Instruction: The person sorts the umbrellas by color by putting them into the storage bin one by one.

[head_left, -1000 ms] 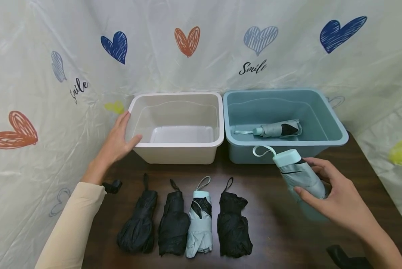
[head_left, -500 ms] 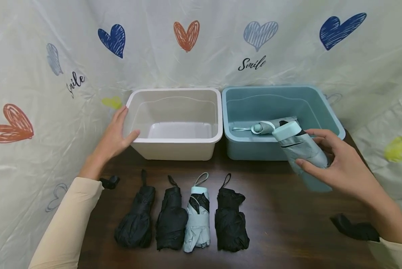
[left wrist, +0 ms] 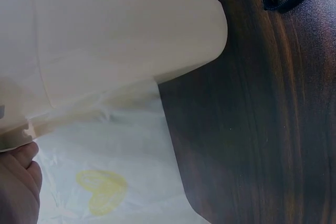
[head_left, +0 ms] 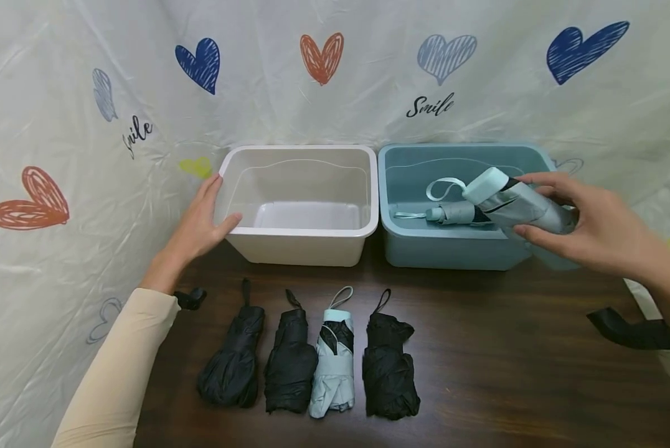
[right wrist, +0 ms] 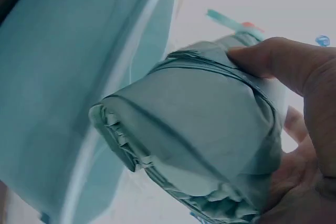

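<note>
My right hand (head_left: 598, 218) holds a folded silvery-blue umbrella (head_left: 528, 208) over the front right of the blue bin (head_left: 447, 252). Its pale mint handle and wrist loop point left. In the right wrist view the thumb presses on the umbrella's gathered fabric (right wrist: 205, 124). Partly hidden below it, a similar umbrella (head_left: 457, 213) lies in the blue bin. My left hand (head_left: 197, 227) rests against the left rim of the beige bin (head_left: 296, 252), fingers fairly straight and thumb at the front corner. Nothing lies in the visible part of the beige bin.
On the dark wooden table (head_left: 481, 361), a row of folded umbrellas stands nearest me: black (head_left: 234, 361), black (head_left: 290, 364), silvery-blue (head_left: 333, 367) and black (head_left: 391, 367). A white printed curtain (head_left: 368, 81) hangs behind the bins.
My right hand has raised the umbrella and moved it forward, from in front of the blue bin to above its rim. My left hand stays at the beige bin.
</note>
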`<state>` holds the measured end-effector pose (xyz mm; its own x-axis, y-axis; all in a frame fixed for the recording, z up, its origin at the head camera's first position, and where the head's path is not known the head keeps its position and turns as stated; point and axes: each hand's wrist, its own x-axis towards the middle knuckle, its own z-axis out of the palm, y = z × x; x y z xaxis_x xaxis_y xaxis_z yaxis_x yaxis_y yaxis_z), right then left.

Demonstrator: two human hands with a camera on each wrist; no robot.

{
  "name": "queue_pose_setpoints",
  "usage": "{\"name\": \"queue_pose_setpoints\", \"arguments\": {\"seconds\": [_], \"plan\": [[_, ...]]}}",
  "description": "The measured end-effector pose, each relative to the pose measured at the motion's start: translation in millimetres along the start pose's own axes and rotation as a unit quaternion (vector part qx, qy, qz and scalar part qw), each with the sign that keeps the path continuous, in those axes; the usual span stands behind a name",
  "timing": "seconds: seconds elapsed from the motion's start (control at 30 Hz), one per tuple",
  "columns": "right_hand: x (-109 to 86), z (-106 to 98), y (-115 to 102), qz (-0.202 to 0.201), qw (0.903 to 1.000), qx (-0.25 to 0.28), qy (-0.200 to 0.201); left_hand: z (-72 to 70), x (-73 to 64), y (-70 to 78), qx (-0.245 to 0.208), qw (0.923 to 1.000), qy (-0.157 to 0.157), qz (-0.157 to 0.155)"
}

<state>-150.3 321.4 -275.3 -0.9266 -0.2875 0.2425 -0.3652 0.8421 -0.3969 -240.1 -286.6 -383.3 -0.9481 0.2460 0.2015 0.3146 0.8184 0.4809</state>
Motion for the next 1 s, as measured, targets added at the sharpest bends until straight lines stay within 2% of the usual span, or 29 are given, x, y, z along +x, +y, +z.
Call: {"name": "queue_pose_setpoints", "arguments": {"seconds": [0.23, 0.57, 0.77, 0.9, 1.0], "plan": [[32.1, -9, 1, -0.042, 0.9974, -0.045, -0.037, -0.8, -0.4, -3.1, -0.001, 1.0, 0.006, -0.007], [64.6, -3, 17, -0.064, 0.9891, -0.078, -0.107, -0.7, -4.4, -3.7, -0.002, 0.9999, 0.001, -0.014], [71.6, 3, 22, -0.046, 0.9857, -0.067, -0.148, -2.3, -5.9, -3.4, -0.001, 0.9999, 0.003, -0.012], [70.6, 4, 25, -0.041, 0.9869, -0.061, -0.143, -2.2, -2.3, -2.8, 0.002, 1.0, 0.001, -0.007], [69.5, 6, 28, -0.054, 0.9873, -0.058, -0.138, -1.8, -0.7, -1.5, 0.003, 1.0, -0.005, -0.004]]}}
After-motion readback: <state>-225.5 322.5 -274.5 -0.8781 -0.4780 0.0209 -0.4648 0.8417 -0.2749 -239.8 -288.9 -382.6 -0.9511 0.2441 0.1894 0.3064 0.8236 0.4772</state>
